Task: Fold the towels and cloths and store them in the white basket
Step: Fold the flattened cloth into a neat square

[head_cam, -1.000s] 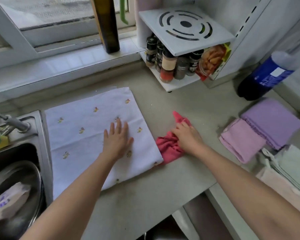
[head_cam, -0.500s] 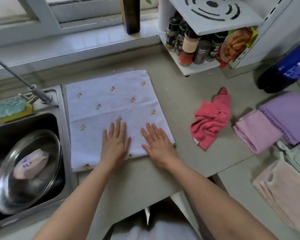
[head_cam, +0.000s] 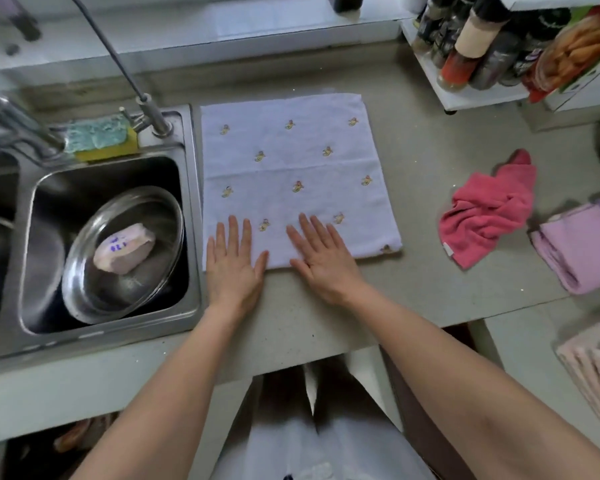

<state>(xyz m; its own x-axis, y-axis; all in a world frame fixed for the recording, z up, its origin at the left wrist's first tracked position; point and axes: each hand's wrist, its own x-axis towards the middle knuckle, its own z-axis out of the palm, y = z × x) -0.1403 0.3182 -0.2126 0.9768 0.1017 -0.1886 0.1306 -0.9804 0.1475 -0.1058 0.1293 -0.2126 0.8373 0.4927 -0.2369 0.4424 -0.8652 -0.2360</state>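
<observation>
A pale lilac towel (head_cam: 291, 161) with small embroidered figures lies flat on the grey counter (head_cam: 430, 278), next to the sink. My left hand (head_cam: 232, 261) rests flat on its near left edge, fingers straight. Flat on the near edge to the right of it lies my right hand (head_cam: 321, 258), fingers spread. A crumpled pink cloth (head_cam: 489, 213) lies apart on the counter to the right. A folded light purple cloth (head_cam: 575, 247) sits at the right edge, and a pale pink towel (head_cam: 593, 368) lies lower right. No white basket is in view.
A steel sink (head_cam: 25, 237) holding a metal bowl (head_cam: 125, 251) borders the towel on the left, with a tap (head_cam: 146, 109) and a sponge (head_cam: 97, 136) behind it. A white spice rack (head_cam: 465, 95) with several jars stands at the back right.
My right hand let go of the pink cloth and came to rest flat on the towel's near edge beside my left. The pink cloth now lies apart to the right. The view tilted down.
</observation>
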